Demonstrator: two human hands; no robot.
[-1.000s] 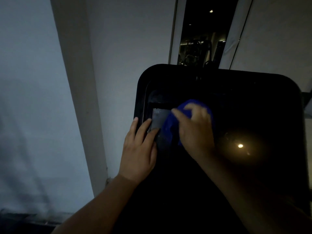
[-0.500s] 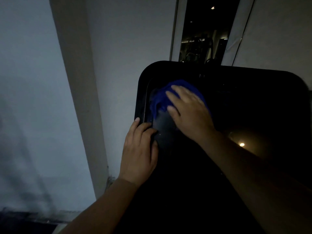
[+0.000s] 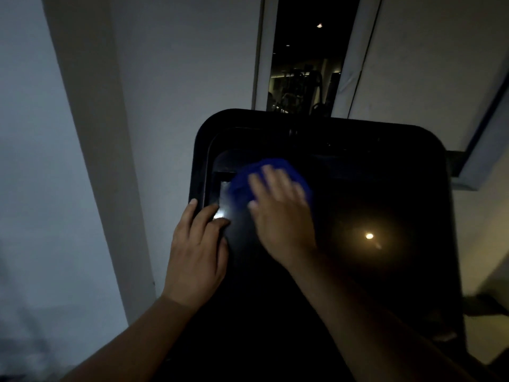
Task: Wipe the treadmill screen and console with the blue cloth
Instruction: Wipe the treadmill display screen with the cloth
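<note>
Dim room, pale wall behind glossy black treadmill screen (image 3: 358, 202). Right hand (image 3: 281, 213) flat, pressing crumpled blue cloth (image 3: 245, 180) onto screen's upper left for wiping; left hand (image 3: 197, 252) open, bracing screen's left edge.

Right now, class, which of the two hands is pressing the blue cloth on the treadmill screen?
The right hand, fingers spread flat over the blue cloth. The left hand holds nothing and rests at the screen's left edge.

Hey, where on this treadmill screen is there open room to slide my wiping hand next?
The wide dark stretch of the screen right of the blue cloth, around the lamp reflection, looks bare out to the console frame. The left edge is crowded: the left hand rests there, close beside the right hand pressing the cloth.
</note>
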